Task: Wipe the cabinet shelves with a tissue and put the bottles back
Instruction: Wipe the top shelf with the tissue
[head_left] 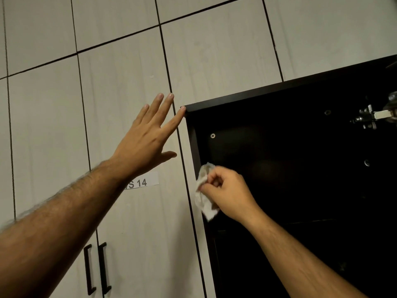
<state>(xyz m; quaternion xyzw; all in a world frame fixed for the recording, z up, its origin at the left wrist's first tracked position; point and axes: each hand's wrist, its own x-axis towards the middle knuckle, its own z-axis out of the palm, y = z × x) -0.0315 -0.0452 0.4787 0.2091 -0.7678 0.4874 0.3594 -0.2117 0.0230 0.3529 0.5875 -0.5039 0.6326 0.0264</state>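
The open cabinet shows a dark interior at the right, framed by a dark edge. My right hand grips a crumpled white tissue and holds it against the cabinet's left inner wall. My left hand is raised with fingers straight and spread, resting flat on the pale closed door beside the opening; its index fingertip touches the cabinet's top left corner. A dim shelf edge crosses the interior below my right hand. No bottles are in view.
Pale wood-grain cabinet doors with dark gaps cover the wall. A white label reading "S 14" is partly behind my left wrist. Two black handles sit at the lower left. A metal hinge sticks out at the upper right.
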